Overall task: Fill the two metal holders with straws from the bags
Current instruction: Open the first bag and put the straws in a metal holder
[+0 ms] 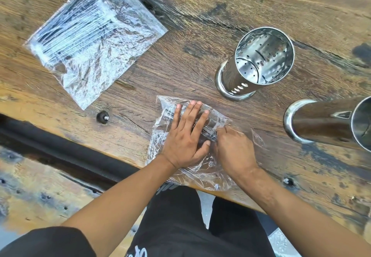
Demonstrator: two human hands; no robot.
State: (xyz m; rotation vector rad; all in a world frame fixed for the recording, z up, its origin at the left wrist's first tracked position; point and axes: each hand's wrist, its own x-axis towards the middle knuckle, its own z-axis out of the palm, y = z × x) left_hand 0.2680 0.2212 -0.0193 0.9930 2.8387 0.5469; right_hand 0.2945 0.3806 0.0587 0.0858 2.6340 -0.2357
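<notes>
Both hands work one bag point(192, 174): left hand point(186, 136) pressing flat, right hand point(233, 150) pinching plastic.

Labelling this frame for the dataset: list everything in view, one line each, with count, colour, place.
near bag: 1, clear plastic, dark straws inside, at the table's front edge under both hands
far bag: 1, clear crinkled plastic, dark straws bunched at its far left side, far left on the table
metal holders: 2, shiny steel, perforated; one upright at centre right, looks empty; one at the right edge, cut off by the frame, contents cannot be told
table: 1, weathered brown wood, fills the view
bolt heads: 2, dark metal, one left of the near bag, one near the right forearm
left hand: fingers straight, pressing flat on the near bag
right hand: grip pinching the near bag's plastic
</notes>
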